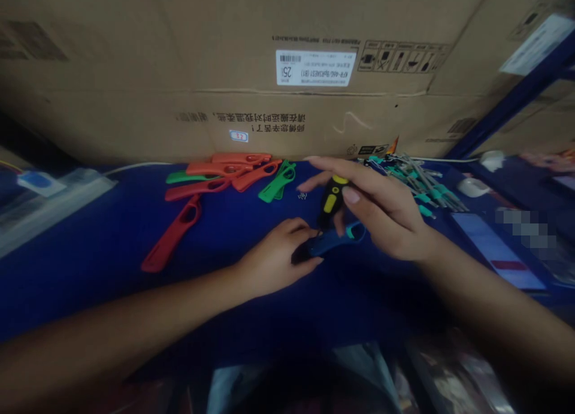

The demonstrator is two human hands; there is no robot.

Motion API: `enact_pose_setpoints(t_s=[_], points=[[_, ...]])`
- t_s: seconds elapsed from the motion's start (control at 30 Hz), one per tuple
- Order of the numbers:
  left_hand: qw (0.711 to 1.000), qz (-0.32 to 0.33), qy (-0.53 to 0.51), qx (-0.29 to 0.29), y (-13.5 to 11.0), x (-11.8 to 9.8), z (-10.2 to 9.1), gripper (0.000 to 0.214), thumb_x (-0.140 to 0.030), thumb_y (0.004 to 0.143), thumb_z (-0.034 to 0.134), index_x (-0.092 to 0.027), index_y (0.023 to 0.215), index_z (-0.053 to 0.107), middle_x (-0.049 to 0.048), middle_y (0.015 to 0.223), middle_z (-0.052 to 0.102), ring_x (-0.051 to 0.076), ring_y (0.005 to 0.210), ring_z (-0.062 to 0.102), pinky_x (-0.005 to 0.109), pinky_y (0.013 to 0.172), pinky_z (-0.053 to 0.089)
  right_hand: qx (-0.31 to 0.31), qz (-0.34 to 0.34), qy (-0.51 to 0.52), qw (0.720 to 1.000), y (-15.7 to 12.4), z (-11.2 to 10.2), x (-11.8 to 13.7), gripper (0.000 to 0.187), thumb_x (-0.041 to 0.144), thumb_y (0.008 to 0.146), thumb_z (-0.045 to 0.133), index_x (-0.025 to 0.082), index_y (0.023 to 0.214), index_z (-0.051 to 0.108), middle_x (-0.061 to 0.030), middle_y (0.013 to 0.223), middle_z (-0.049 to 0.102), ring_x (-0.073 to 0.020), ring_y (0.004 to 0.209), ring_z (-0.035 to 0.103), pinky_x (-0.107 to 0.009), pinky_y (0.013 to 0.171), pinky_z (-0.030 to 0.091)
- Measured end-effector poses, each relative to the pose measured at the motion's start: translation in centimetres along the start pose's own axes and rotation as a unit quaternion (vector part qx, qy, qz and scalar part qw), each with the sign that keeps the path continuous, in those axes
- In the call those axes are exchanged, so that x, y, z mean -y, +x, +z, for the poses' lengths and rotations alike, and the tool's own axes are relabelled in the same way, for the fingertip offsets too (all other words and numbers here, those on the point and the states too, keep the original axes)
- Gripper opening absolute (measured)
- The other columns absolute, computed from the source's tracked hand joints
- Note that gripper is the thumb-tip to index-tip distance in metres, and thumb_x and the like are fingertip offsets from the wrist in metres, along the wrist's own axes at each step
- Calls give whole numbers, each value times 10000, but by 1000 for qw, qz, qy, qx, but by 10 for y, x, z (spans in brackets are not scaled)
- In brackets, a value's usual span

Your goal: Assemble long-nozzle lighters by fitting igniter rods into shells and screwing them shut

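Note:
My left hand [278,258] rests on the blue table [103,240], fingers curled around one end of a blue plastic holder [335,237]. My right hand [381,210] hovers over the holder's other end and grips a black and yellow screwdriver handle [331,201] between thumb and fingers. The index finger is stretched out to the left.
Several red plastic holders [197,189] and two green ones [276,183] lie at the back left of the table. A pile of teal-ended screwdriver bits [417,183] lies at the back right. A large cardboard box [269,66] stands behind. Clear bags [49,192] sit at the far left.

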State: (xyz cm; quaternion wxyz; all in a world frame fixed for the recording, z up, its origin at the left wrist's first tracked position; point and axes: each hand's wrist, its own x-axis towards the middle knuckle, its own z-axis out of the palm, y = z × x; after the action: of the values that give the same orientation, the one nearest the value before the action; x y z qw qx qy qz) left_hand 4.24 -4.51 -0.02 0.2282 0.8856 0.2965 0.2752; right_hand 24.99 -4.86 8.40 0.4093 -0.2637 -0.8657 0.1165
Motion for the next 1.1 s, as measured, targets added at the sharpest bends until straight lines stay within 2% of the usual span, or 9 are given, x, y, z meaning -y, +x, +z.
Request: enact_pose_setpoints(t_s=[0.07, 0.2, 0.4, 0.57, 0.73, 0.8, 0.93, 1.0, 1.1], points=[[1000, 4, 2, -4, 0, 0, 0, 329, -291, 882, 699, -180, 1188, 657, 87, 1141, 622, 236, 1079, 615, 409, 1004, 520, 5, -6, 9, 1000, 2, 0, 2, 369, 255, 1022, 464, 206, 1372, 570, -75, 1088, 733, -128, 676, 690, -253, 614, 580], [1000, -3, 3, -2, 0, -1, 0, 344, -284, 886, 678, -190, 1215, 645, 91, 1178, 629, 247, 1098, 617, 426, 1022, 513, -101, -105, -163, 976, 1, 2, 0, 255, 314, 902, 698, 238, 1146, 704, -49, 876, 745, -185, 713, 692, -301, 663, 584], [1000, -3, -18, 4, 0, -3, -2, 318, -257, 887, 674, -209, 1200, 654, 73, 1138, 628, 232, 1082, 615, 406, 1020, 513, -20, 58, -21, 998, -1, 6, -1, 403, 282, 1057, 380, 251, 1442, 494, -74, 1158, 702, -154, 756, 704, -291, 678, 599], [1000, -5, -14, -1, 0, -3, -1, 339, -259, 890, 670, -209, 1224, 643, 73, 1156, 630, 241, 1107, 604, 426, 1049, 495, -84, -16, -118, 989, 0, 6, -5, 289, 328, 952, 633, 235, 1225, 658, -76, 1058, 734, -202, 840, 706, -316, 789, 596], [1000, -4, -15, 9, 1, -3, -1, 316, -246, 892, 665, -190, 1202, 653, 77, 1151, 627, 232, 1104, 603, 405, 1052, 493, -18, 63, 22, 998, -1, 8, -8, 400, 296, 1067, 348, 245, 1435, 498, -90, 1193, 686, -124, 663, 661, -269, 616, 584], [1000, -5, -14, 9, 0, -3, -1, 303, -247, 891, 666, -198, 1190, 658, 77, 1148, 628, 236, 1107, 602, 412, 1050, 494, -13, 63, 61, 996, -1, 9, -10, 377, 305, 1062, 383, 231, 1409, 512, -73, 1135, 703, -103, 615, 643, -242, 579, 569], [1000, -6, -11, -3, -1, -2, 0, 326, -259, 891, 669, -212, 1213, 645, 82, 1169, 632, 249, 1108, 605, 445, 1049, 496, -95, -46, -86, 991, -3, 9, -12, 267, 340, 951, 630, 227, 1190, 667, -68, 1036, 745, -177, 779, 704, -285, 724, 592], [1000, -4, -12, -2, 0, -2, 0, 317, -255, 891, 667, -214, 1205, 649, 78, 1160, 632, 247, 1102, 608, 436, 1044, 500, -84, -47, -103, 990, -3, 9, -12, 303, 330, 996, 541, 240, 1269, 637, -68, 1064, 742, -176, 775, 707, -294, 738, 596], [1000, 1, -12, 5, 0, -3, -1, 302, -251, 893, 661, -211, 1192, 654, 72, 1147, 626, 240, 1097, 605, 418, 1041, 501, -6, 34, -9, 999, -3, 9, -12, 432, 302, 1063, 347, 263, 1484, 434, -72, 1199, 698, -130, 688, 689, -271, 651, 595]])
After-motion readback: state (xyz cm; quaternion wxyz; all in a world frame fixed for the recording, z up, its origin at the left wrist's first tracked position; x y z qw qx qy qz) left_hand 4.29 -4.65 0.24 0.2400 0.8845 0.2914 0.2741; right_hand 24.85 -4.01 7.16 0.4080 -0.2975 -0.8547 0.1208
